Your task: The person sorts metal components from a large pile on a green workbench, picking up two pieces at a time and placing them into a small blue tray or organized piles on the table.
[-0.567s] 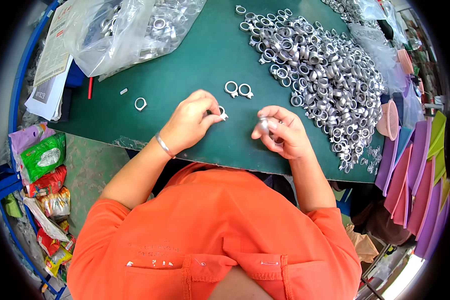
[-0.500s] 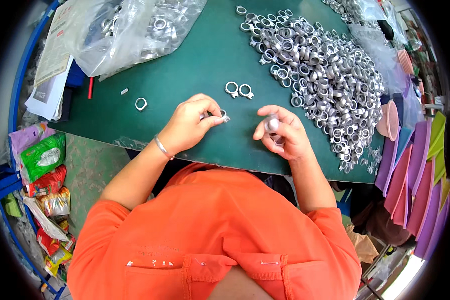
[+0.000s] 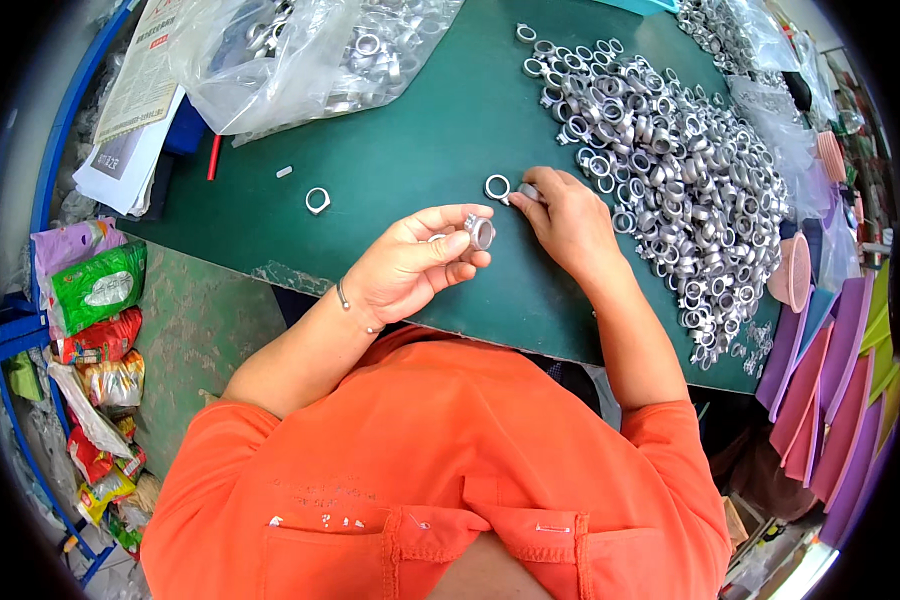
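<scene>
A grey metal ring (image 3: 481,233) with a small lug is pinched between the thumb and fingers of my left hand (image 3: 410,258), above the table. Part of another metal piece shows at that palm. My right hand (image 3: 575,225) reaches down to the tabletop, its thumb and fingers closed on a metal ring (image 3: 530,192) that they mostly cover. Just left of those fingertips lies a loose ring (image 3: 497,187). Farther left on the table rests one more ring (image 3: 317,200), with a short whitish piece (image 3: 284,171) behind it.
A large heap of metal rings (image 3: 670,170) covers the table's right side. Clear plastic bags of rings (image 3: 300,70) lie at the back left, beside papers (image 3: 125,160) and a red stick (image 3: 214,158). Purple and pink bins (image 3: 830,370) stand at right, colourful packets (image 3: 100,290) at left.
My right hand has gone forward to one of the two paired rings and turned palm down. My left hand has turned, bringing its ring into view. The whole view has shifted somewhat.
</scene>
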`<control>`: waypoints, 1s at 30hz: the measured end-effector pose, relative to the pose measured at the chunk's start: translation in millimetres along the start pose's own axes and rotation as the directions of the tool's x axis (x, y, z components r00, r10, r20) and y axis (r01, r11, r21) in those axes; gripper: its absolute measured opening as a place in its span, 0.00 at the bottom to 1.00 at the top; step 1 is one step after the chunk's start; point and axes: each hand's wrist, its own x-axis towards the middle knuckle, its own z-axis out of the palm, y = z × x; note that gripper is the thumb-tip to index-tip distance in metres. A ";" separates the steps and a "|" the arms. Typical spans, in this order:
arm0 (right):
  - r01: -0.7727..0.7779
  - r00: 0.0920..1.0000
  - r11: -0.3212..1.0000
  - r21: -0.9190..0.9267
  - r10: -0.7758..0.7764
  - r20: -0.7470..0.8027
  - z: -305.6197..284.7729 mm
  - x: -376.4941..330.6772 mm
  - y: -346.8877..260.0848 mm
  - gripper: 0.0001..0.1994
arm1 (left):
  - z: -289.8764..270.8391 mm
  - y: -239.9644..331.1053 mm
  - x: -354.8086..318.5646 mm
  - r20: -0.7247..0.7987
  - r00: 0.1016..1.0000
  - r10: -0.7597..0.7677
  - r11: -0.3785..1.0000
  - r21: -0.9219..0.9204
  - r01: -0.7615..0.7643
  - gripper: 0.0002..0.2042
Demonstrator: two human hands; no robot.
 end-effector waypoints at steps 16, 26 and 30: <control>-0.190 0.981 0.914 0.357 0.191 0.034 -2.9 -15.8 11.0 0.13 | 3.9 -0.9 3.7 -0.039 0.990 0.137 0.979 0.156 -0.130 0.13; -0.087 0.996 0.982 0.168 0.085 0.016 -2.4 -14.9 -1.0 0.12 | 12.5 1.6 2.7 -0.172 0.972 0.163 0.957 0.267 -0.113 0.10; -0.372 0.928 0.727 0.577 0.274 0.252 -10.4 -15.3 4.8 0.10 | 14.3 -2.1 5.9 -0.212 0.955 0.209 0.949 0.281 -0.145 0.09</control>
